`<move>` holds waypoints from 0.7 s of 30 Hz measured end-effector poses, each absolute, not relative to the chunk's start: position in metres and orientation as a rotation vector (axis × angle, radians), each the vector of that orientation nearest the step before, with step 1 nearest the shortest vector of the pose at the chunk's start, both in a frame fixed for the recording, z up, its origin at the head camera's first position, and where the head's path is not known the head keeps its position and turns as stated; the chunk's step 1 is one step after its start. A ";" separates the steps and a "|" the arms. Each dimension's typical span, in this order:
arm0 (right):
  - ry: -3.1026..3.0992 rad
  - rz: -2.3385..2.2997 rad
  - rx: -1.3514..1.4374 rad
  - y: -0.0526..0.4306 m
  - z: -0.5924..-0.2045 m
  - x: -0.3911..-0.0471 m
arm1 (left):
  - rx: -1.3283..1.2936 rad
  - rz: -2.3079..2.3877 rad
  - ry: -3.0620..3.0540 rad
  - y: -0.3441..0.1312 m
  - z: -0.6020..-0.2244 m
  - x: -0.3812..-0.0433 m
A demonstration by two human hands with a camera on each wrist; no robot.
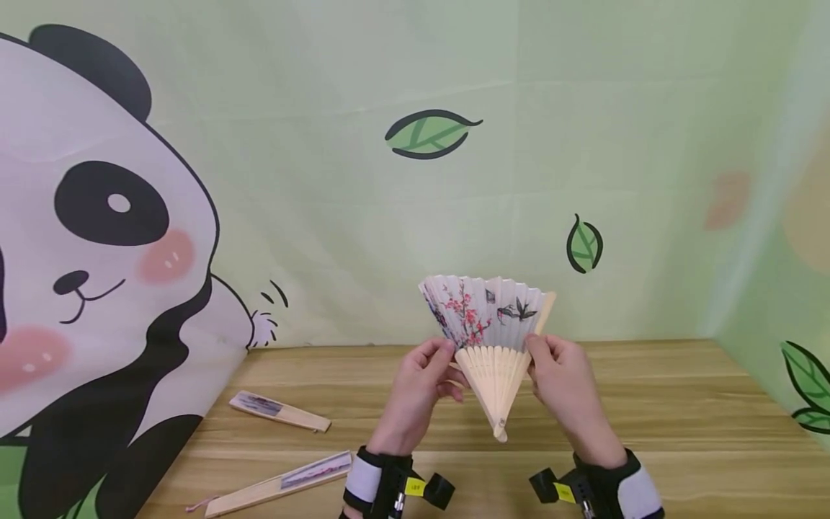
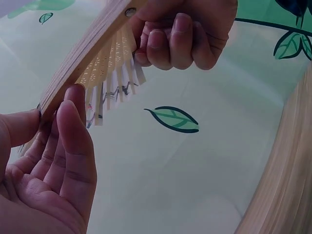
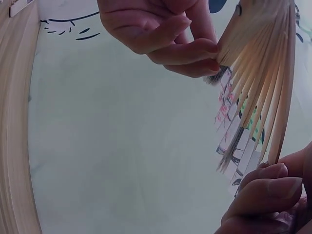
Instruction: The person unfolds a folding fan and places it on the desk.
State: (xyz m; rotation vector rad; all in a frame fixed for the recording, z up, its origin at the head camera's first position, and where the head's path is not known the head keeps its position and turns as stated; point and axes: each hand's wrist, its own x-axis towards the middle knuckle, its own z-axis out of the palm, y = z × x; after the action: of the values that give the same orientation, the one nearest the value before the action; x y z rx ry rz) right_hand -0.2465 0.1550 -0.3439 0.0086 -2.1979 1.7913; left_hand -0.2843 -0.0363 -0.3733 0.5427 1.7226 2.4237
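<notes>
A folding fan [image 1: 496, 324] is held up over the table, partly spread, its pivot end pointing down. Red blossoms and dark birds are printed on its pale leaf, above light wooden ribs. My left hand [image 1: 424, 382] pinches the fan's left edge between thumb and fingers. On the opposite edge, my right hand [image 1: 564, 382] grips the outer rib, thumb in front. In the left wrist view the thick outer stick [image 2: 87, 56] runs between both hands. The right wrist view shows the ribs [image 3: 265, 63] fanned out, with the right fingers [image 3: 268, 195] at the outer one.
Two folded fans lie on the wooden table [image 1: 681, 418] at the left: a shorter-looking one [image 1: 280, 411] farther back, and one with a pink cord [image 1: 279, 484] near the front, by my left wrist strap. Behind the table hangs a green backdrop [image 1: 324, 180] with a panda and leaves.
</notes>
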 end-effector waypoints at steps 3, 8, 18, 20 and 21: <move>-2.202 1.756 -0.009 0.156 -0.344 -0.246 | 0.555 2.443 1.711 -0.039 -0.372 -0.284; -2.223 1.635 -0.044 0.156 -0.344 -0.246 | 0.558 2.475 1.681 -0.044 -0.372 -0.284; -2.151 1.516 -0.125 0.156 -0.346 -0.247 | 0.554 2.512 1.690 -0.048 -0.371 -0.285; -2.106 1.549 -0.150 0.156 -0.346 -0.247 | 0.558 2.524 1.690 -0.049 -0.370 -0.285; -2.082 1.568 -0.160 0.155 -0.346 -0.247 | 0.562 2.532 1.687 -0.049 -0.370 -0.285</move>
State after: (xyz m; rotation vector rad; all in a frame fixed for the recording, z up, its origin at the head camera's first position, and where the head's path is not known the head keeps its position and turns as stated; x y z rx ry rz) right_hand -0.2472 0.1550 -0.3461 -0.1604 -2.0821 1.5683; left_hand -0.2845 -0.0494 -0.3701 0.5618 1.6868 2.5320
